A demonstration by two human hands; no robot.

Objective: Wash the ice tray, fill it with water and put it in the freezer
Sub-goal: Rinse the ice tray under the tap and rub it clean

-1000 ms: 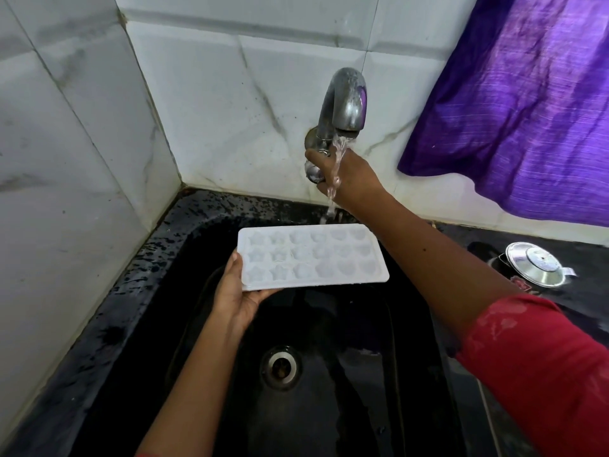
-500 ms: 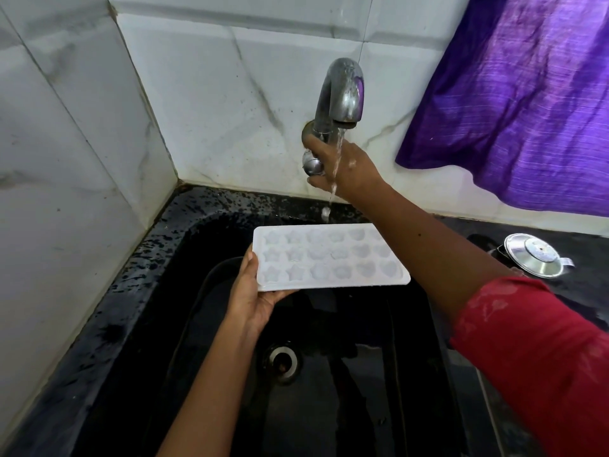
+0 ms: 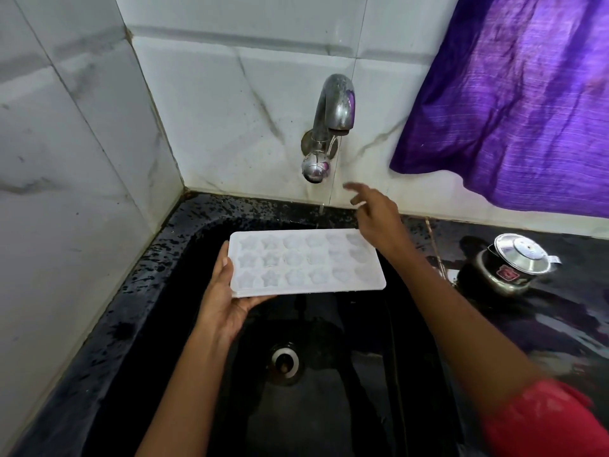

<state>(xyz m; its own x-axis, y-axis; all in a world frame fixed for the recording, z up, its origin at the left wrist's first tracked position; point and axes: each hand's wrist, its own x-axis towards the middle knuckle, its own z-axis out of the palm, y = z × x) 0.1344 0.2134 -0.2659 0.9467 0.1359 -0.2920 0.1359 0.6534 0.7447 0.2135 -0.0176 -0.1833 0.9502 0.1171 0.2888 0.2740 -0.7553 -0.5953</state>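
Note:
A white ice tray [image 3: 306, 262] with star and round moulds is held flat over the black sink [image 3: 184, 239]. My left hand [image 3: 227, 298] grips its left end, thumb on top. My right hand [image 3: 375, 216] hovers empty above the tray's far right corner, fingers spread, a little below and right of the steel tap [image 3: 333, 113]. A thin stream of water falls from the spout past the tap's knob [image 3: 314, 168] to just behind the tray's far edge.
The sink drain [image 3: 285, 362] lies below the tray. A steel pot with a lid [image 3: 514, 265] stands on the black counter at the right. A purple cloth [image 3: 514, 100] hangs on the tiled wall at the upper right. White tiled walls close the left and back.
My right hand has come off the tap's knob and dropped to the right, above the tray. The water stream has thinned. The tray stays in my left hand.

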